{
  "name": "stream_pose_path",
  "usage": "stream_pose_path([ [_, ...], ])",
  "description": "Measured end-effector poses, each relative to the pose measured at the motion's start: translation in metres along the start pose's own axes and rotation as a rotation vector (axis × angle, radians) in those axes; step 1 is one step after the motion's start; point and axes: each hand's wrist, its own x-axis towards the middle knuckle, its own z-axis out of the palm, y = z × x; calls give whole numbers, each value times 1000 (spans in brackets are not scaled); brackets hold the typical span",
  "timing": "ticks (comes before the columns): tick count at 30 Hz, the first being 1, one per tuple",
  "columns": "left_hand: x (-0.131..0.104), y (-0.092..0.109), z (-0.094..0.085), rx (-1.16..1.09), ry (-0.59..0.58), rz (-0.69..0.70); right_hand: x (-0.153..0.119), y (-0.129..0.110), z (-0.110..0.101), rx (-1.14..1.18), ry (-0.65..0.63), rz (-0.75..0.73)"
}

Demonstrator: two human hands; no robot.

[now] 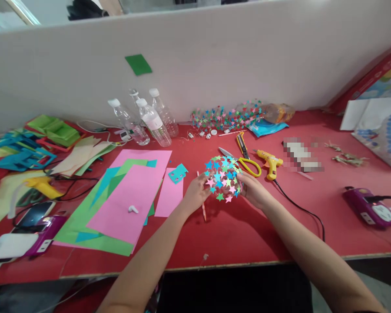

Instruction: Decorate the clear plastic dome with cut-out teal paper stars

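Between my two hands is a rounded, see-through star-covered ornament [224, 178], dotted with blue, pink and green paper stars. My left hand [197, 191] grips it from the left side, and my right hand [252, 188] holds it from the right; some fingertips are hidden behind it. Beneath it and by my left hand lies a pencil [204, 212]. Just beyond the ornament are scissors [250, 167] with yellow handles, partly covered by it. A yellow hot glue gun [271, 164] rests to the right, and a yellow utility knife [243, 145] lies farther back.
Coloured paper sheets [124, 204] spread on the left, with a white earbud [133, 209] on top. Clear plastic bottles [154, 124] stand near the wall. Star-covered bottles [228, 116] lie along the back. Purple power strips [371, 208] sit at both sides, and cords cross the red table [247, 243].
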Motion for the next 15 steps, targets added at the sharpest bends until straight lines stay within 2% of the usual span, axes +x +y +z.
stream_pose_path([
  [5, 4, 10, -2, -69, 15, -60, -1, 0, 2, 19, -46, -14],
  [9, 9, 7, -5, -186, 144, -82, 2, -3, -5, -5, 1, -29],
  [12, 15, 0, -12, -272, 276, -81, 1, -18, -9, -154, 89, -60],
  [15, 19, -8, -25, -345, 352, -54, 9, -40, 1, -420, 0, -111],
])
